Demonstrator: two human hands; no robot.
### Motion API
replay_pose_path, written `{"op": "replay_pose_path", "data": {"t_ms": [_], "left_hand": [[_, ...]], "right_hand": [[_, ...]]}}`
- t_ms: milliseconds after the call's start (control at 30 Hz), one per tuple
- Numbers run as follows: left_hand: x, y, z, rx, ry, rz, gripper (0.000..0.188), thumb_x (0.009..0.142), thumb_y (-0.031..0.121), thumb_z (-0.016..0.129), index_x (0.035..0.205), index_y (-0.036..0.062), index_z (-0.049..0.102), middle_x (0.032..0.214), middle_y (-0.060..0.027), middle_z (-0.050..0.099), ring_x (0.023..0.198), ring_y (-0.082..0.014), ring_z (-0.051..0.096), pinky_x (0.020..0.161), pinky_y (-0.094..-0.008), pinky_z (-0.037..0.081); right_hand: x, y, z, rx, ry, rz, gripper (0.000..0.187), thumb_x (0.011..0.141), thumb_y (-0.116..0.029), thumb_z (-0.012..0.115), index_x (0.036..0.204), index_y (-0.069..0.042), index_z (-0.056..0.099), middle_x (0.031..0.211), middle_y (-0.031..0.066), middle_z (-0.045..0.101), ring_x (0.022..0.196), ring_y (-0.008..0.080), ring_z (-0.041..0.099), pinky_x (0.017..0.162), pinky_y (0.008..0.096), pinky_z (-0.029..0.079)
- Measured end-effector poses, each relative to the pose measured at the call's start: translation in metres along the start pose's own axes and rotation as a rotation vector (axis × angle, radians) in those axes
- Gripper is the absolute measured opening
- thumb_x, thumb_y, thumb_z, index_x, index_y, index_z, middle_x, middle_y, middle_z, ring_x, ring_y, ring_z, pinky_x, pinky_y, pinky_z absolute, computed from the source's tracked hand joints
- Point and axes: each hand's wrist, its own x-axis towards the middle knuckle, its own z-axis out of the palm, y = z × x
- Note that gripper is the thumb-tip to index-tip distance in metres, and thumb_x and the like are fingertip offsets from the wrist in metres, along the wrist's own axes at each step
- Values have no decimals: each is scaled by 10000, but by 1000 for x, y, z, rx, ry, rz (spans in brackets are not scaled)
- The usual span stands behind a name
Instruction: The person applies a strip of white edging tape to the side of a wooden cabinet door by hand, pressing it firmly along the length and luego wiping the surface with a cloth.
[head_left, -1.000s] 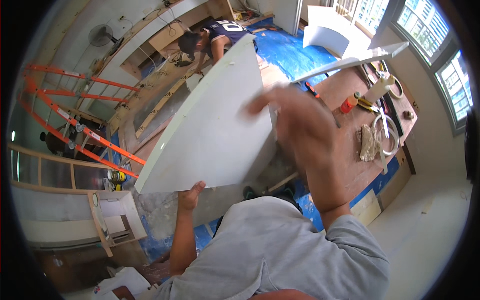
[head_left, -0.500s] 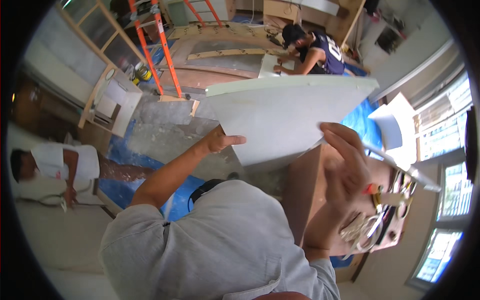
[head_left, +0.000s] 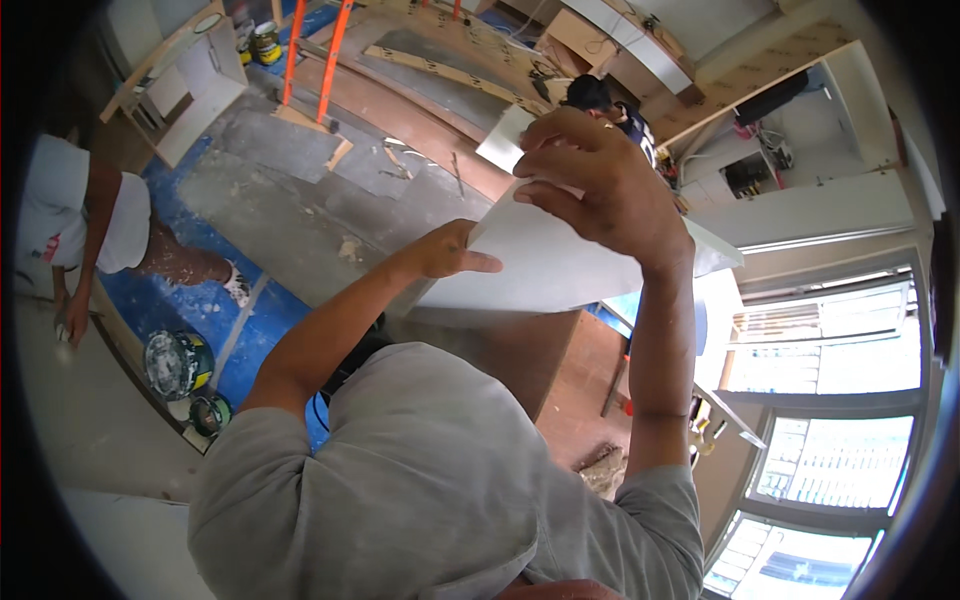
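Observation:
A large, thin white sheet (head_left: 545,255), slightly bowed, is held up in front of me. My left hand (head_left: 452,250) grips its left edge, thumb lying on the near face and the other fingers behind. At the sheet's upper left corner is my right hand (head_left: 605,185), its fingers bent around the edge and the thumb below them. What lies between those fingertips is partly hidden. Beneath the sheet stands a brown wooden box-like bench (head_left: 585,375), close to my right arm.
A person in white (head_left: 75,205) stands at the left by paint-smeared buckets (head_left: 180,365). Another person (head_left: 590,95) crouches beyond the sheet. An orange ladder (head_left: 330,65) stands on the dusty floor (head_left: 300,220). Blue sheeting (head_left: 205,275) covers part of it. Windows (head_left: 825,450) line the right.
My right hand has moved left and up to the sheet's upper corner. The sheet has tilted, its far edge swinging right. My view has turned, bringing the buckets into sight.

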Motion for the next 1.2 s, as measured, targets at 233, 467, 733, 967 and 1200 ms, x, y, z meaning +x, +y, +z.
{"op": "replay_pose_path", "data": {"t_ms": [233,467,733,967,1200], "left_hand": [[6,-1,-7,24,-82,-6,465,916,244,761,1319,23,698,1262,-141,729,1184,-243,655,1061,-393,481],[17,3,-16,87,-130,-47,535,929,249,754,1405,35,637,1333,-153,714,1248,-278,645,1088,-406,471],[29,11,-33,202,-310,234,672,903,342,800,1434,-9,584,1320,-133,690,1138,-246,652,989,-391,512],[74,95,-62,-27,73,554,749,893,502,782,1350,-60,590,1256,-118,647,1158,-229,620,1001,-371,507],[100,107,-84,109,-305,750,423,943,454,766,1159,97,696,1227,-146,657,1203,-293,626,1090,-465,485]], "right_hand": [[2,7,-11,116,-7,77,378,734,-134,929,1044,3,762,1137,140,699,1051,287,695,922,405,546],[-17,8,-16,44,141,284,466,688,-125,942,1093,15,761,1090,151,726,1048,299,707,902,398,551],[-50,-2,22,-162,314,383,501,795,-335,870,1204,-73,750,1076,133,748,985,341,712,869,454,532],[-56,-8,43,-322,547,499,456,791,-556,811,949,-148,684,824,32,727,764,279,700,734,424,447],[-65,-11,56,-373,663,462,558,717,-646,824,874,-141,647,580,13,631,619,293,663,696,414,439]]}}
